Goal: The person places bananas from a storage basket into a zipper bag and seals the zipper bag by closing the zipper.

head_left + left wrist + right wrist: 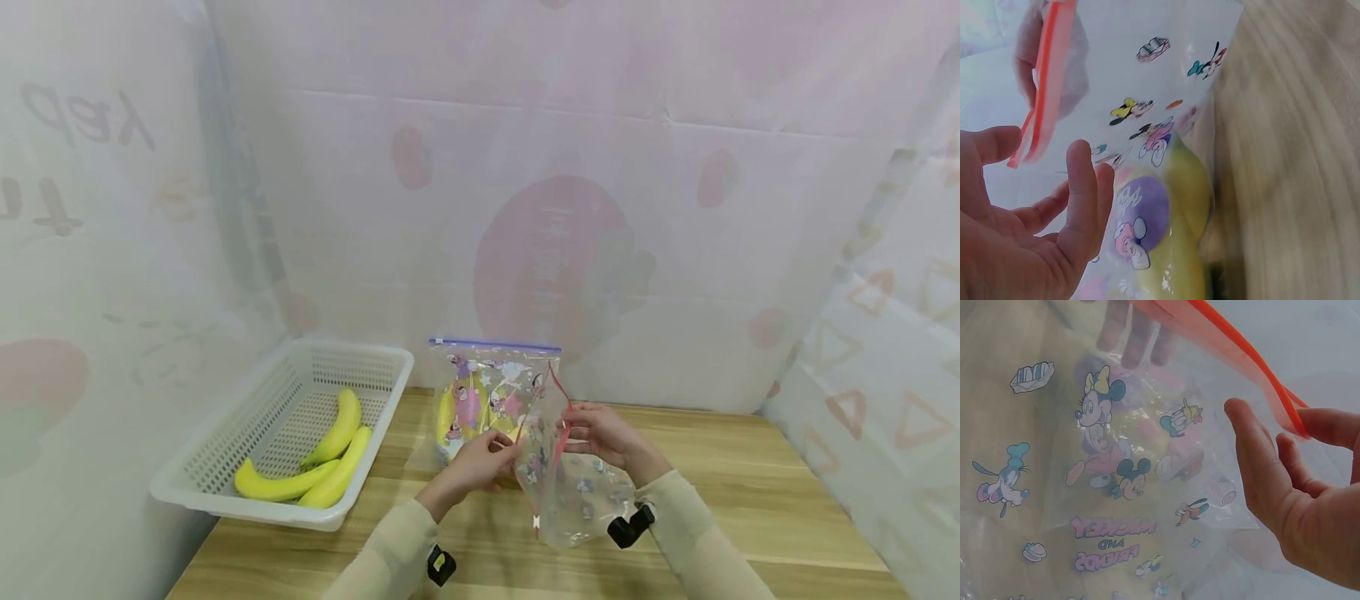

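Note:
A clear, cartoon-printed zip bag [588,500] with a red zip hangs between my hands, its mouth spread apart. My left hand [477,460] pinches one side of the red rim, and my right hand [603,433] pinches the other side. In the left wrist view the thumb meets the red zip strip [1050,81]. The right wrist view has the right hand [1310,494] at the end of the strip. Just behind, a second clear bag [487,362] with a purple zip stands upright with yellow bananas [446,412] inside.
To the left stands a white perforated plastic basket [187,497] holding bananas [341,471]. Both sit on a wood-grain table [750,483]. Pale printed curtains [675,250] enclose the back and both sides. A white slider [536,522] shows low on the red zip.

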`<state>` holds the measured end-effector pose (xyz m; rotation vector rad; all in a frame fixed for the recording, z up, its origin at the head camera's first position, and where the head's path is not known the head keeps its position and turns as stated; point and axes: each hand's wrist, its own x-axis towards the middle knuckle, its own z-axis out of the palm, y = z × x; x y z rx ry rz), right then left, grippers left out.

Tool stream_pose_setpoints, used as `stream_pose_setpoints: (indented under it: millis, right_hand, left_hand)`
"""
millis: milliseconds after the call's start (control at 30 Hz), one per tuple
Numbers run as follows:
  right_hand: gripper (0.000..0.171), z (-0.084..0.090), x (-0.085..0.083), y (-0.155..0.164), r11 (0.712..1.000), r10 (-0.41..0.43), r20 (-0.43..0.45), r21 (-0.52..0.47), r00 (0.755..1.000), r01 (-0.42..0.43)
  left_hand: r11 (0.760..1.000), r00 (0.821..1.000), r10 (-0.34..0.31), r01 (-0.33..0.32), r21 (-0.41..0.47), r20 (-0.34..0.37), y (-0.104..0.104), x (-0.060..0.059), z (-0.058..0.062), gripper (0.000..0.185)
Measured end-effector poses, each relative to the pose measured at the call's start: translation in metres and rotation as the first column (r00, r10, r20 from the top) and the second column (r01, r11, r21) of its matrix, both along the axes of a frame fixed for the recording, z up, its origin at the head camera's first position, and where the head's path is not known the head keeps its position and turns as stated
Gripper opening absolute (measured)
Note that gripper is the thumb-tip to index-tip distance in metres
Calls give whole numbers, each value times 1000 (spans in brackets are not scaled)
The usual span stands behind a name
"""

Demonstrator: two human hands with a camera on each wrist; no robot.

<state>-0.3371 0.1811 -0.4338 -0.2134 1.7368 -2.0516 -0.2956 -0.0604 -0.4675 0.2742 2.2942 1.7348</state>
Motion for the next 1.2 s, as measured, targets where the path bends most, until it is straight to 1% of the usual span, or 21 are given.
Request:
stream_pose_setpoints:
  millis: [100, 167, 233, 333, 433, 500, 633, 767, 900, 1067, 1200]
  right_hand:
    - [9, -1, -2, 0, 1000, 13, 5, -6, 1000, -13]
    - [9, -1, -4, 1, 1000, 11, 3, -8, 1000, -11]
    - [8, 0, -4, 1, 1000, 10, 0, -8, 1000, -10]
    - [7, 0, -5, 2, 1000, 9, -5, -7, 1000, -10]
    - [7, -1, -6, 2, 1000, 16, -11, 1, 1000, -16]
    - [7, -2, -6, 2, 1000, 20, -12, 5, 1000, -20]
    - [8, -4, -7, 2, 1000, 24, -15, 16, 1000, -24]
    - [9, -4, -6, 2, 999, 14, -18, 30, 1000, -13]
    - [11, -3, -4, 3, 1000, 4, -14, 31, 1000, -4]
    - [8, -4, -3, 2, 1000, 7, -2, 25, 1000, -7]
    - [7, -5, -2, -1, 1000, 14, 3, 10, 1000, -14]
  left_hand:
    - [1000, 1000, -7, 7, 1, 3, -9, 0, 8, 40]
    - [1000, 1000, -11, 12, 7, -3, -18, -2, 16, 40]
    - [1000, 1000, -13, 13, 6, -13, -29, -5, 24, 40]
    - [1000, 1000, 10, -11, -3, -24, -47, -10, 42, 36]
    - [998, 998, 49, -50, -43, -27, -67, -17, 59, 34]
    - [994, 997, 69, -71, -80, -29, -82, -22, 68, 36]
    - [985, 996, 81, -85, -150, -30, -112, -34, 78, 38]
    - [974, 997, 76, -80, -211, -25, -139, -44, 79, 37]
    - [967, 997, 80, -75, -242, 9, -162, -53, 75, 36]
    - [965, 992, 111, -92, -246, 64, -185, -62, 62, 39]
    - [960, 981, 152, -118, -255, 118, -206, -72, 48, 53]
